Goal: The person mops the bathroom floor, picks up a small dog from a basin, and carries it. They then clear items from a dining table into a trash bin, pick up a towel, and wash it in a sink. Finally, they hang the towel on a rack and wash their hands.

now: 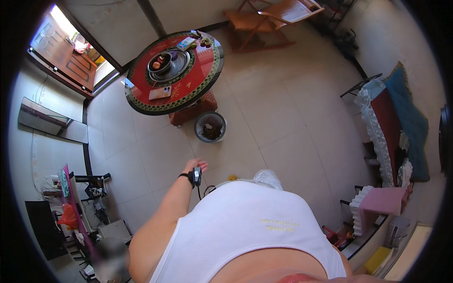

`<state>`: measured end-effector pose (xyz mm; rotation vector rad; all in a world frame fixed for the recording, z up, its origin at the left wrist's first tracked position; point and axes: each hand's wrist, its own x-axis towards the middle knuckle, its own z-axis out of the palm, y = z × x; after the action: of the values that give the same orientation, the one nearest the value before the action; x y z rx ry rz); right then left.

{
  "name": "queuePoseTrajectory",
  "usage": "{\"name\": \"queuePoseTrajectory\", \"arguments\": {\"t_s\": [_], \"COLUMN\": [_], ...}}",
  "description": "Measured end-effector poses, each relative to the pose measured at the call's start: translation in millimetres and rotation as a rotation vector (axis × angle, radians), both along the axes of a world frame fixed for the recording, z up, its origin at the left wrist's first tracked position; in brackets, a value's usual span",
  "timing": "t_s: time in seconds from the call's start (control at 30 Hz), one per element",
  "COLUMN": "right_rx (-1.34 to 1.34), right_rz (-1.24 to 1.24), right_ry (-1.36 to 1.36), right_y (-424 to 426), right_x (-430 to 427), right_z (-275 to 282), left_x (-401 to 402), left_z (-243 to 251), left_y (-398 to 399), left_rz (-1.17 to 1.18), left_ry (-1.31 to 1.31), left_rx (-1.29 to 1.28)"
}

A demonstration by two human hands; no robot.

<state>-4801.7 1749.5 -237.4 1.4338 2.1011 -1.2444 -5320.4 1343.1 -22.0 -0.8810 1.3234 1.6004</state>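
My left hand (196, 165) hangs low in front of my left side, fingers loosely extended, and nothing shows in it. A black strap with a small device (195, 176) sits on its wrist. My right hand is out of view, behind my body. Past my white top, a crumpled clear plastic bag (268, 178) sticks out; what holds or supports it is hidden. A small yellow-orange thing (232, 177) shows beside it. Ahead on the floor stands a lined trash bin (210, 127) with dark waste inside.
A round red table (207, 70) holds a metal tray, a bowl of fruit, a phone (160, 93) and a small packet. A stool (208, 102) stands beneath it. A wooden folding chair (244, 21) is at the back; a cushioned seat (387, 123) is right, a cluttered desk left.
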Motion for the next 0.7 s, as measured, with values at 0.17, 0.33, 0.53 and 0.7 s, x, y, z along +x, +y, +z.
{"name": "queuePoseTrajectory", "arguments": {"t_s": [0.17,0.33,0.53,0.7], "right_rx": [0.016,0.332,0.127,0.032], "right_rz": [0.284,0.925,0.386,0.589], "right_ry": [-0.133,-0.172,-0.037,0.289], "right_y": [89.9,241.1,389.0,418.5], "right_x": [-61.6,-184.8,-531.8,-779.5], "right_z": [-15.5,-7.4,129.9,164.7], "left_x": [-85.0,-143.6,-212.4,-290.7], "left_z": [37.9,31.4,50.2,58.9], "left_y": [113.5,186.6,211.5,241.1], "left_rz": [-0.016,0.119,0.358,0.567], "left_ry": [0.062,0.011,0.076,0.192], "left_rx": [0.028,0.016,-0.019,0.099]}}
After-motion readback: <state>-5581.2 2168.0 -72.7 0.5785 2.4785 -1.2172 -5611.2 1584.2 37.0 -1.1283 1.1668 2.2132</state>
